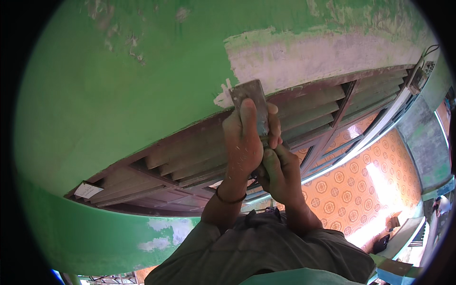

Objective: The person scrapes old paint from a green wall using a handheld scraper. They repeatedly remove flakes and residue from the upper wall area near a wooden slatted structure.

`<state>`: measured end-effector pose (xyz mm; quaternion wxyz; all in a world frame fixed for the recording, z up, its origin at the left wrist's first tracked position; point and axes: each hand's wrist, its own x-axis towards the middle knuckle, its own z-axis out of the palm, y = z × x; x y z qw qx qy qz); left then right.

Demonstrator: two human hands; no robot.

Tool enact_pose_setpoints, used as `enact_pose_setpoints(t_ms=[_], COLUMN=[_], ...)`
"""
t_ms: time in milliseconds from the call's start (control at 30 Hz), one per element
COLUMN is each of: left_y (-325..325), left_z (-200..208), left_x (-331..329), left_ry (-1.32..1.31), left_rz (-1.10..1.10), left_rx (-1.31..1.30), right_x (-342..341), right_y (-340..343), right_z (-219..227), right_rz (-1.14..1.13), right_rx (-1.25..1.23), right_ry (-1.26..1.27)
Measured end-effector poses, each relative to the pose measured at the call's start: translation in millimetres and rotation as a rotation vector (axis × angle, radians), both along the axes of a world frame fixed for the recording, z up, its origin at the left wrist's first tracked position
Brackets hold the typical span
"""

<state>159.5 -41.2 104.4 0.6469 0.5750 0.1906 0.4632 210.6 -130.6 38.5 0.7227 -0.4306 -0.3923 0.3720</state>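
On my feed, a square-cornered, dull grey-brown plate (pixel 258 98), smudged across its face, overlaps the upper edge of the louvred frame (pixel 311 115). Left hand (pixel 244 137) clasps it, thumb flat; right hand (pixel 283 173) curls before the frame, contents hidden from me.

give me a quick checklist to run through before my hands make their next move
1. Left hand gripping the flat plate: ok, thumb laid along its face, fingers curled round the side.
2. Right hand close by: ok, just below the left hand; what it may be holding: cannot tell.
3. Left hand clean: not ok, pale specks on the skin.
4. Plate clear of the green wall: cannot tell, its far end overlaps the wall in this view.
5. Pale patch edge neat: not ok, its border on the green is ragged.
6. Patch dry: cannot tell from the picture.
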Motion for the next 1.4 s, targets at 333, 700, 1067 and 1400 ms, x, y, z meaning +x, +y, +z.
enact_pose_setpoints(t_ms=[333,700,1067,1400], left_y=[0.1,-0.6,4.0,8.9], left_z=[-5.2,-5.7,3.5,13.0], left_x=[3.2,6.6,5.5,5.7], left_ry=[-0.069,-0.016,-0.123,-0.150], left_rz=[-0.042,0.006,-0.017,-0.031], left_rx=[0.059,-0.009,0.109,0.163], right_x=[4.7,5.9,6.5,5.8], right_y=[-4.7,-2.4,3.3,3.5], right_z=[1.7,0.5,8.7,22.5], right_rz=[0.070,0.029,0.009,-0.002], right_rx=[0.070,-0.017,0.021,0.012], right_ry=[0.129,0.080,0.036,-0.012])
